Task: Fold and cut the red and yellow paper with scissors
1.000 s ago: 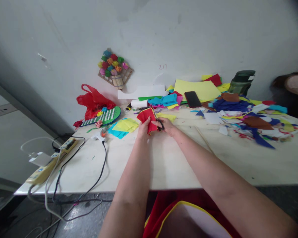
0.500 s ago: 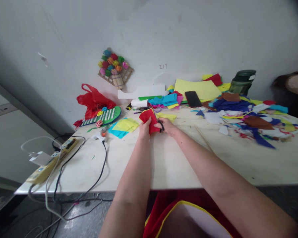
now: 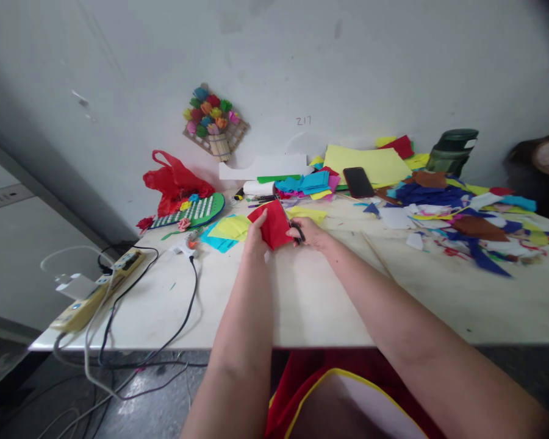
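Observation:
My left hand [image 3: 257, 235] pinches a piece of red paper [image 3: 276, 224] by its left side, holding it just above the table. In my right hand [image 3: 307, 233] are black-handled scissors [image 3: 297, 232], with fingers through the loops. Their blades lie along the right edge of the red paper, pointing away from me; whether they are parted I cannot tell. Yellow sheets [image 3: 231, 227] and blue sheets [image 3: 220, 241] lie left of my left hand. Another yellow sheet [image 3: 307, 214] lies behind my right hand.
A glue gun [image 3: 186, 245] and a power strip [image 3: 98, 292] with cables lie at left. Behind are a red bag [image 3: 176, 183] and a phone [image 3: 358, 182]. Paper scraps [image 3: 478, 228] and a green bottle [image 3: 452, 152] occupy the right. A thin stick [image 3: 377, 255] lies beside my right forearm.
My left hand has shifted a little left, and the red paper is now spread flatter and wider. The scissors stay at its right side in my right hand.

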Available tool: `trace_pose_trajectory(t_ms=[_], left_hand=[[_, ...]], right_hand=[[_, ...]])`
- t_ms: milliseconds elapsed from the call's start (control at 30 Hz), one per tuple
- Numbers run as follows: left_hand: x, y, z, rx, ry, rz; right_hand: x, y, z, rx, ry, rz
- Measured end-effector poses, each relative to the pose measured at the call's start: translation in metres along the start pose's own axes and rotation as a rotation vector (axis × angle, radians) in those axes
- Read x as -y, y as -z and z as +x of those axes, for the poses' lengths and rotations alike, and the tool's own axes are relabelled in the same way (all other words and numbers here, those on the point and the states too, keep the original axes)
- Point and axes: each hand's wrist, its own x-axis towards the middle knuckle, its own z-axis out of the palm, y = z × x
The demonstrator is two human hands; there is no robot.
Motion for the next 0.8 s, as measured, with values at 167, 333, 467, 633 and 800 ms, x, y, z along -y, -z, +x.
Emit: trace_pose_trajectory(t_ms=[167,333,467,633,800], left_hand=[[-0.004,0.004,0.002,-0.078,-0.125,0.037],[0.000,0.004,0.005,-0.124,-0.143,0.045],[0.006,0.005,0.009,-0.139,-0.153,0.069],[0.009,0.002,0.011,-0.157,-0.171,0.094],[0.009,-0.002,0.007,-0.124,-0.153,0.093]], right_hand=[[0.001,0.000,-0.001,0.026,-0.038,-0.020],[0.004,-0.001,-0.003,0.027,-0.070,-0.056],[0.005,-0.002,-0.004,0.036,-0.071,-0.051],[0.006,-0.004,-0.005,0.071,-0.094,-0.040],[0.005,-0.004,-0.005,0.087,-0.082,-0.050]])
